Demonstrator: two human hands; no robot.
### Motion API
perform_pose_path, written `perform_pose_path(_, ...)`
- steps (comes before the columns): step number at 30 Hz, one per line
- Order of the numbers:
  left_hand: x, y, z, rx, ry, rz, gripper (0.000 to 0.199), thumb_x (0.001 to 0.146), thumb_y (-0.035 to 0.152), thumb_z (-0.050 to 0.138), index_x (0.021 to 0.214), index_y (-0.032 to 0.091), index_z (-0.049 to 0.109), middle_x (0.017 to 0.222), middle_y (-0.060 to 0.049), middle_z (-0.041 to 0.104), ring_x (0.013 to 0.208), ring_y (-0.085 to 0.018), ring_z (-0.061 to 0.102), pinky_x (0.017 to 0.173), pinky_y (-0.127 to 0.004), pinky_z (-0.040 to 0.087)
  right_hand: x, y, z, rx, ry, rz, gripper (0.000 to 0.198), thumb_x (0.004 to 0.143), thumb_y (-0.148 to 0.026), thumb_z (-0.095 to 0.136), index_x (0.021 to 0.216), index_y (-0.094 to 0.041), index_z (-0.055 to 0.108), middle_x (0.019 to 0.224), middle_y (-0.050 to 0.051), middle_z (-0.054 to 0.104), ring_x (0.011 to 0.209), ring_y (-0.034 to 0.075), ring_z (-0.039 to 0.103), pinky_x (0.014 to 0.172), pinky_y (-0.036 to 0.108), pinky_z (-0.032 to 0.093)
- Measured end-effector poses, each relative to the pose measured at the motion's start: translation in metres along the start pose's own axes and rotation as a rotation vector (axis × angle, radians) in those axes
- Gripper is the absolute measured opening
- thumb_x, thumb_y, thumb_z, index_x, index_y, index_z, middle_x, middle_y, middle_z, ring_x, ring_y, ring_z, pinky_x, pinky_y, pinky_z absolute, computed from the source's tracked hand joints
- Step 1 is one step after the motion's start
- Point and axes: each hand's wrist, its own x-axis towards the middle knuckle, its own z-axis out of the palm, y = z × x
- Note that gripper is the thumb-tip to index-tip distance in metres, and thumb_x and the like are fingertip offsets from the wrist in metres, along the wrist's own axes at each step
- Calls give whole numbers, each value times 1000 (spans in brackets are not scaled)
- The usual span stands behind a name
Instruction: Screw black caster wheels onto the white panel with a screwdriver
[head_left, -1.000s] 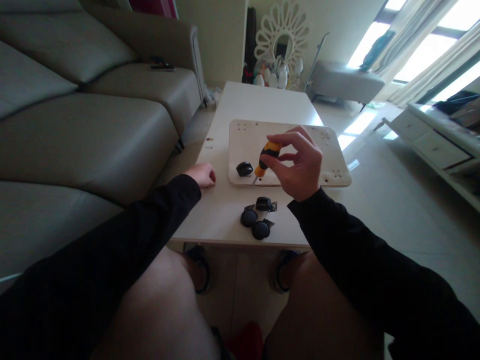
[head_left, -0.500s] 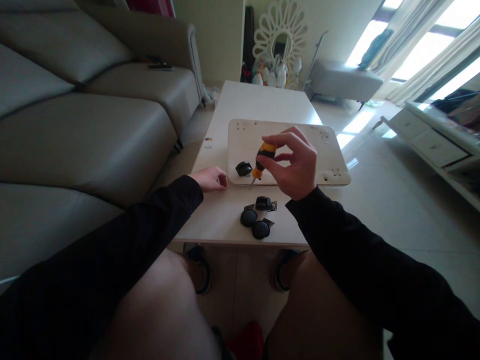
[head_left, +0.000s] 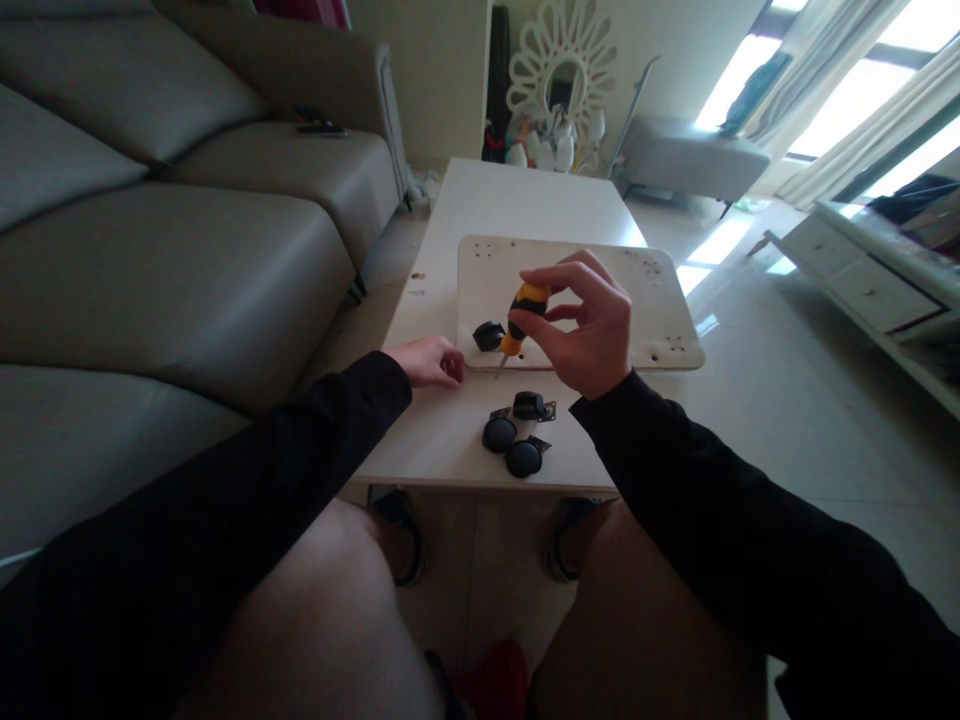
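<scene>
My right hand [head_left: 589,325] grips a yellow and black screwdriver [head_left: 528,305] by its handle. The shaft slants down to the left, its tip by the near edge of a pale board [head_left: 585,300] with rounded corners. Close to that tip, a black caster wheel [head_left: 489,336] sits at the board's near-left corner. Beside the same corner rests my left hand [head_left: 429,362], fingers curled closed; whatever they may hold is hidden. Nearer to me lie three loose casters with metal plates: one caster [head_left: 529,405], another caster [head_left: 499,434] and a third caster [head_left: 523,458].
The board lies on a white table [head_left: 525,190]. Groups of screw holes show near its other corners. A grey sofa [head_left: 225,250] runs along the left, and a white drawer cabinet [head_left: 862,270] stands on the right. Behind the table is a round mirror [head_left: 564,85].
My left hand has shifted slightly right, towards the board's corner. The screwdriver has moved a little left in my right hand. The loose casters stay put.
</scene>
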Motion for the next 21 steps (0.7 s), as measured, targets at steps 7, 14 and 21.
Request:
perform_pose_path(7,-1,10,3,-45,-24,30,13,71,25,79,76,15,71,73,-2,69,72,-16,62,70,-28,46,1,-3,3,15,14,36,27,77,-21,79,103,-24,73,96,0,64,88,11,62,55,18,56)
perform_pose_path(14,-1,11,7,-14,-20,-23,14,68,24,81,74,16,73,70,-1,69,68,-15,59,67,-28,44,-1,-5,4,34,-1,24,26,79,-22,78,104,-24,72,97,0,63,90,11,63,57,18,57)
perform_pose_path(21,1,15,8,-17,-66,-47,11,67,22,80,71,17,71,65,0,66,66,-16,58,66,-29,45,-3,-5,6,57,-51,41,26,81,-26,78,106,-25,72,100,0,63,92,11,64,58,18,59)
